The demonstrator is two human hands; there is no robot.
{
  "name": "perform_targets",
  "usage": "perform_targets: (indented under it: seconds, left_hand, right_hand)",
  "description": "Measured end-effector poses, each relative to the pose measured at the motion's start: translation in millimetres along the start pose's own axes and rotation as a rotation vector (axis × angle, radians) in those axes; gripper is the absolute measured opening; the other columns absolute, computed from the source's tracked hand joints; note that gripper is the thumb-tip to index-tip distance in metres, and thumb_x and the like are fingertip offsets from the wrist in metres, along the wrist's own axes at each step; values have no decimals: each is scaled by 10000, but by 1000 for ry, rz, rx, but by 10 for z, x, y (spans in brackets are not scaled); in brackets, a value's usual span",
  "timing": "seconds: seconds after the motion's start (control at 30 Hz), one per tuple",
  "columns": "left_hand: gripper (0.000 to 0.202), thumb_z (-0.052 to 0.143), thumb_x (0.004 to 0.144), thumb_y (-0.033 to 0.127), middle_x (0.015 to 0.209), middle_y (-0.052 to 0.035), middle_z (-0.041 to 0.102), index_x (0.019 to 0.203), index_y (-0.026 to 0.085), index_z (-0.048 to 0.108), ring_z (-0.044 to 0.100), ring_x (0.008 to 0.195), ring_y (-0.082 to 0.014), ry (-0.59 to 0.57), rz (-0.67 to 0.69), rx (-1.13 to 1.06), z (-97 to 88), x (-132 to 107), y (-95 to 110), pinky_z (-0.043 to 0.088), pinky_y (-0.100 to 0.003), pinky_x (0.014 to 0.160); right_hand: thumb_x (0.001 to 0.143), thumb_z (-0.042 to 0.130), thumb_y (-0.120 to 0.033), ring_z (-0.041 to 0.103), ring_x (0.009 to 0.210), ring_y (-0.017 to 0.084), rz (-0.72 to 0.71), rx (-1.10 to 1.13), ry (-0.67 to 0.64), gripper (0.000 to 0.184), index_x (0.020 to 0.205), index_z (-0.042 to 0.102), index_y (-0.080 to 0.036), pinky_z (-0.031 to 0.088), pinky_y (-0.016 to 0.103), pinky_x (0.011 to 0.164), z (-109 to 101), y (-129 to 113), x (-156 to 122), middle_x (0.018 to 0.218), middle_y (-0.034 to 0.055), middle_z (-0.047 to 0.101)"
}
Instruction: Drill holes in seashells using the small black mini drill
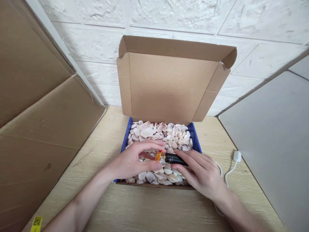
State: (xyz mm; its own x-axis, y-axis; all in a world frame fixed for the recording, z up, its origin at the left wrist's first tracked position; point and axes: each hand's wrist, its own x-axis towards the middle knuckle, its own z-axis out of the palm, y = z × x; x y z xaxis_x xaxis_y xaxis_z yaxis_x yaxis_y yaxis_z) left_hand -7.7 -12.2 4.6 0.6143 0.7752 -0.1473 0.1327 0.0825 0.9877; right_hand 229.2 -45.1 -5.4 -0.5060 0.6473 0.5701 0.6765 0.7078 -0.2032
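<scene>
An orange piece (158, 156), perhaps a shell, is pinched between the thumb and fingers of my left hand (131, 161). My right hand (202, 170) grips a black mini electric drill (175, 159) that lies sideways, its brass-coloured tip pointing left. That tip meets or nearly meets the orange piece; exact contact cannot be made out. Both hands are above pale seashells (177, 133), which fill an open cardboard box (166, 87) with blue side walls. My hands hide part of the shells.
Behind the box, its raised lid leans toward a white brick-patterned wall (173, 16). A white cable with a plug (237, 156) lies on the wooden table (135, 206) at right. Brown cardboard (48, 129) stands left, a grey-white panel (272, 129) right. A yellow label (36, 223) is at bottom left.
</scene>
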Motion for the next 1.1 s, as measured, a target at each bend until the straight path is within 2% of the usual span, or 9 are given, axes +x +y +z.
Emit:
perform_targets:
  seconds: [0.27,0.5,0.83,0.97,1.1]
  left_hand:
    - [319,703,806,318,1387,-83,535,1103,218,640,552,1211,-234,11,-20,-26,-5,11,13,510,-332,909]
    - [359,687,820,341,1252,-53,601,1154,234,610,563,1160,-206,26,-34,-40,5,-14,-2,531,-297,867]
    - [346,666,838,317,1369,-92,554,1161,204,619,587,1148,-234,46,-38,-81,16,-15,-20,537,-329,868]
    - [351,663,840,318,1380,-96,543,1169,204,617,604,1123,-237,43,-41,-92,15,-19,-31,549,-337,847]
    - [334,660,846,321,1369,-86,556,1160,214,622,574,1174,-244,49,-25,-100,12,-23,-44,547,-321,846]
  right_hand:
    - [890,608,-266,665,733,151,11,-15,25,257,1109,598,-132,536,263,651,5,7,-18,866,74,715]
    - [893,603,-277,673,770,160,28,-20,24,264,1122,591,-147,542,272,667,2,7,-31,896,75,716]
    - [899,594,-275,672,779,153,36,-34,36,268,1131,588,-142,542,266,683,8,14,-38,902,75,712]
    - [900,592,-281,669,788,157,32,-44,31,270,1129,586,-137,536,269,688,12,14,-41,908,82,709]
    - [895,600,-277,669,776,158,32,-47,25,270,1122,588,-133,535,272,679,17,19,-41,908,84,710]
